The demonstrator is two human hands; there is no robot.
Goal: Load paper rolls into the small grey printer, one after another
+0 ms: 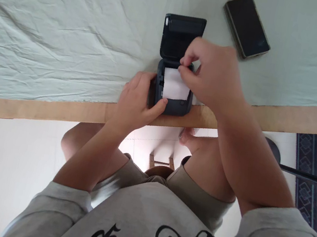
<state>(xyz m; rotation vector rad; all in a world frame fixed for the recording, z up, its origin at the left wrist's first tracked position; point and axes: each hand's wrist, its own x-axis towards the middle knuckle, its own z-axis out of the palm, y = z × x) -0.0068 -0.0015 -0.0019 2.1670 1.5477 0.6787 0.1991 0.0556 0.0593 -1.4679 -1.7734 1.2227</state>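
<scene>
A small dark portable printer (175, 109) sits at the table's front edge with its lid (181, 38) flipped up and back. Inside its bay lies a roll of white paper (175, 87). My left hand (137, 98) grips the printer's left side, thumb on the front corner and fingers partly hidden along the flank. Over the bay's right side, my right hand (211, 72) pinches with thumb and forefinger at the far edge of the paper. Its palm hides part of the lid and the printer's upper right corner.
A black smartphone (248, 26) lies beyond my right hand on the pale green cloth (70, 29). The wooden table edge (41, 104) runs just in front of my lap. On the floor to the right are a dark patterned mat (310, 174) and a black rod (310, 176).
</scene>
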